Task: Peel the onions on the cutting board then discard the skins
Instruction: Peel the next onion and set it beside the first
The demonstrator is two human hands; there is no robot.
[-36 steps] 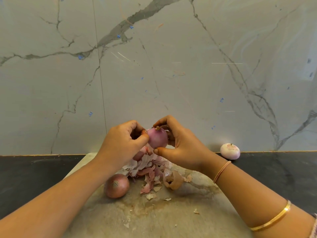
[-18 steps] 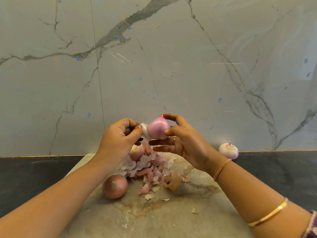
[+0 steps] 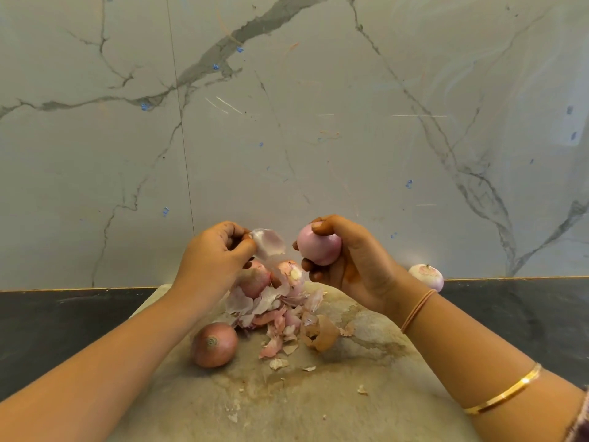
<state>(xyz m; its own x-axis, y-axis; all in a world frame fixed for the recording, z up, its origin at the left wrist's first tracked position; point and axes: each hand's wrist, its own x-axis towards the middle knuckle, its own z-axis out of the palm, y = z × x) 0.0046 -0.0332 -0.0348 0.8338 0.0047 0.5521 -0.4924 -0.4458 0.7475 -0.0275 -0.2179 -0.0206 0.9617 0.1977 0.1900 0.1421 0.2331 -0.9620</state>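
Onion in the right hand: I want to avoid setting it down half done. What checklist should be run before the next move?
1. Grip: right hand curls its fingers round the onion: ok.
2. Skin piece free of the onion, pinched by the left hand: ok.
3. Onion fully bare: visible side smooth, far side hidden: cannot tell.
4. Skin pile on the cutting board lies below for the drop: ok.
5. All onions peeled: brown onion has its skin on: not ok.
6. Bin for skins: none in view: cannot tell.
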